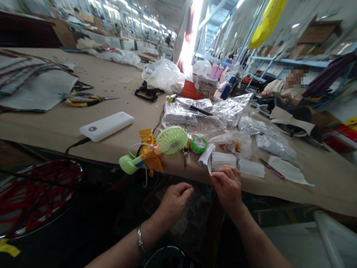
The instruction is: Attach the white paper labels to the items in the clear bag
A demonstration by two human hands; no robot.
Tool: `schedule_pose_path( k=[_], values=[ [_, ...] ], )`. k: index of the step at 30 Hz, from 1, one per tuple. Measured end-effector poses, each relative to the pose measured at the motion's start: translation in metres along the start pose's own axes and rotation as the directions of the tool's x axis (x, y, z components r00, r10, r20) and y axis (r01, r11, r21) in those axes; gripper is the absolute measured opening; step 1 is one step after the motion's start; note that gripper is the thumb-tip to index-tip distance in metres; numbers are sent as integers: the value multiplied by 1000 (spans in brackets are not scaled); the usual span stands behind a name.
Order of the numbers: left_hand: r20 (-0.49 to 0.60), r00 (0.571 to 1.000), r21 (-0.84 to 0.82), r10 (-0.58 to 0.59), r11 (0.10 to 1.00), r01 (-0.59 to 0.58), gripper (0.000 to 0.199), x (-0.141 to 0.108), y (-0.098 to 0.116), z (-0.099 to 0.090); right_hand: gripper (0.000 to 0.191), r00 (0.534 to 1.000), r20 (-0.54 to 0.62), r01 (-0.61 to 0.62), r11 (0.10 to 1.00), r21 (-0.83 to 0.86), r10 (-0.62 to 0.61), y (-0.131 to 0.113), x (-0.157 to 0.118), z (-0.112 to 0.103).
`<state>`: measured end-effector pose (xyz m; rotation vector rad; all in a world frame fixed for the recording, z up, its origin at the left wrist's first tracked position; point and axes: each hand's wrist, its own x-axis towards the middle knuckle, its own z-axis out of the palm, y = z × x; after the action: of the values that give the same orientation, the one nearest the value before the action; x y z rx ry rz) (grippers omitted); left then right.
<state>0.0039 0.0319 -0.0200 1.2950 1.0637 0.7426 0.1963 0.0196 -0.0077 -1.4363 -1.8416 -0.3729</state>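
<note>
brown surface bears paper slips near its edge, probably for easy reach, right hand pinching one, left hand at six o'clock, fingers together.

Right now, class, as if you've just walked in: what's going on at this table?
The right hand touches the stack of thin white paper slips at the edge of the brown-covered table. The left hand, with a silver bangle on its wrist, hovers off the edge. A light-green plastic fan lies nearby.
</note>
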Motion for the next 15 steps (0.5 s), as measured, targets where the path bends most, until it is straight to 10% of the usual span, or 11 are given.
schedule_pose_path(
  k=[6, 15],
  values=[
    [199, 967, -559, -157, 793, 244, 26, 4, 26, 20, 8, 982, 119, 135, 984, 120, -149, -36, -19, -13],
    [171, 942, -562, -290, 756, 335, 19, 6, 18, 25, 23, 980, 170, 83, 990, 113, -102, -17, -18, -22]
  ],
)
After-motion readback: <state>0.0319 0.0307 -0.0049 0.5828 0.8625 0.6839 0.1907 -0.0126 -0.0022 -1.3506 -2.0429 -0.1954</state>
